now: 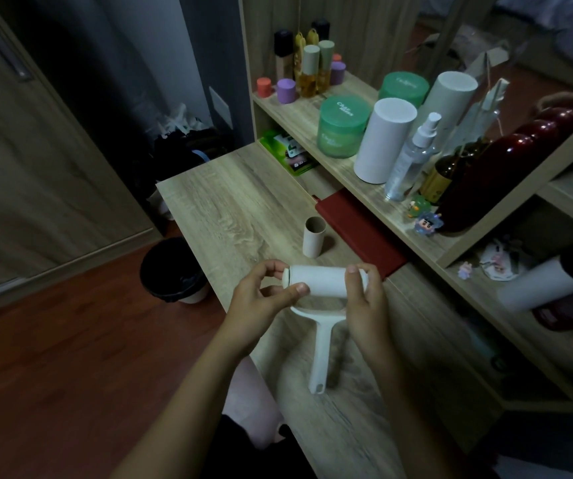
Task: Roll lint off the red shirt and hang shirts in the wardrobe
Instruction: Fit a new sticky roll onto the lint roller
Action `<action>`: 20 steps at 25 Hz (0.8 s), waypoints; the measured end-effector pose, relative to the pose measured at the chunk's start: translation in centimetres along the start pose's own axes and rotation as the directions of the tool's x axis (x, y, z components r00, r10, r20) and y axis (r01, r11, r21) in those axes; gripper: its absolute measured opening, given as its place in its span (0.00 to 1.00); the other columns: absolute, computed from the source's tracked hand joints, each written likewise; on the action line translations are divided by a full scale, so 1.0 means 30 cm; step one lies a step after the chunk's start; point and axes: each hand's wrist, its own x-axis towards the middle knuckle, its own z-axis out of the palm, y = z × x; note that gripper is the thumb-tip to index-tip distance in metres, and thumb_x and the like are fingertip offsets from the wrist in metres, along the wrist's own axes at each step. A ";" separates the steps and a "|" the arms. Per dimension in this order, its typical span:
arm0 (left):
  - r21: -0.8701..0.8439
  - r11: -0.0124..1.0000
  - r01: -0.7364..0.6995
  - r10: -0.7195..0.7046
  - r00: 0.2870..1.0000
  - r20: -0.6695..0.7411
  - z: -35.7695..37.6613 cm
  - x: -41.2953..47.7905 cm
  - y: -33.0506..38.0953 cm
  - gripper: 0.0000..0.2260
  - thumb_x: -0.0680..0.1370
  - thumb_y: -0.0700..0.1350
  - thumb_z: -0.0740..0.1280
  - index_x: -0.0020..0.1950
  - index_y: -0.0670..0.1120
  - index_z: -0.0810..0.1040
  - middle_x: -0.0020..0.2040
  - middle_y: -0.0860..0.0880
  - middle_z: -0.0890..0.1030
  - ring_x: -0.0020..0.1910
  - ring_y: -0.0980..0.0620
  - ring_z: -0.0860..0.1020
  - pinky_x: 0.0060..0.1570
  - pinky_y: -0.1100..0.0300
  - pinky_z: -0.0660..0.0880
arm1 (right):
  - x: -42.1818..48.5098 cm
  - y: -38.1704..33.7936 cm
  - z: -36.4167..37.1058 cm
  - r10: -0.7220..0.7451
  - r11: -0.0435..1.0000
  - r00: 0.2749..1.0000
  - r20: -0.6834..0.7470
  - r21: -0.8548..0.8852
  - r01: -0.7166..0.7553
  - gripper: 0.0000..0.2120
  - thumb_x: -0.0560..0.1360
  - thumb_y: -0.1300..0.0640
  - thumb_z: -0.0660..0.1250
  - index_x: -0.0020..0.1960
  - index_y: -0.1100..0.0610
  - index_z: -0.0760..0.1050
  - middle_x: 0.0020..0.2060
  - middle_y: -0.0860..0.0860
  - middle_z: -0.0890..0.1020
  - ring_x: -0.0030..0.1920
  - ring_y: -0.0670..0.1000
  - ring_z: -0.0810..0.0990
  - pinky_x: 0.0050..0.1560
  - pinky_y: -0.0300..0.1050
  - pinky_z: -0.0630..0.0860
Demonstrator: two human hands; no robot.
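A white lint roller (321, 281) is held above the wooden desk (229, 202), its paper roll level and its handle (320, 357) pointing down toward me. My left hand (261, 299) pinches the roll's left end with thumb and fingers. My right hand (364, 299) grips the roll's right end. An empty brown cardboard core (313, 236) stands upright on the desk just beyond the roller. No shirt is in view. A wooden wardrobe door (29, 150) fills the left side.
A spare white roll (383, 140), green jars (342, 127), a spray bottle (413, 157) and several small bottles stand on the shelf at right. A red notebook (361, 233) lies under the shelf. A black bin (172, 271) sits on the floor left of the desk.
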 end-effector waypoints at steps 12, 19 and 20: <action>-0.046 0.996 -0.078 0.078 0.997 -0.017 0.002 -0.029 0.021 0.17 0.68 0.46 0.75 0.51 0.53 0.71 0.45 0.50 0.81 0.41 0.45 0.83 0.38 0.60 0.74 | -0.008 -0.021 0.005 -0.037 0.999 0.999 0.028 0.023 0.036 0.06 0.79 0.54 0.56 0.53 0.55 0.69 0.45 0.47 0.74 0.45 0.42 0.75 0.36 0.27 0.73; 0.081 0.971 -0.225 0.227 0.974 -0.015 0.037 -0.040 0.059 0.19 0.75 0.39 0.67 0.62 0.57 0.73 0.53 0.62 0.80 0.31 0.59 0.78 0.33 0.67 0.74 | -0.031 -0.033 0.020 -0.010 0.999 1.000 -0.013 0.039 0.010 0.05 0.80 0.53 0.55 0.52 0.52 0.68 0.44 0.42 0.73 0.44 0.40 0.74 0.35 0.26 0.71; 0.110 0.966 -0.236 0.240 0.971 -0.025 0.041 -0.040 0.055 0.19 0.75 0.40 0.67 0.62 0.58 0.73 0.52 0.67 0.80 0.31 0.59 0.78 0.33 0.67 0.74 | -0.032 -0.033 0.021 0.012 0.999 1.000 -0.015 0.041 -0.012 0.05 0.80 0.52 0.55 0.52 0.52 0.68 0.44 0.42 0.73 0.45 0.39 0.74 0.35 0.26 0.71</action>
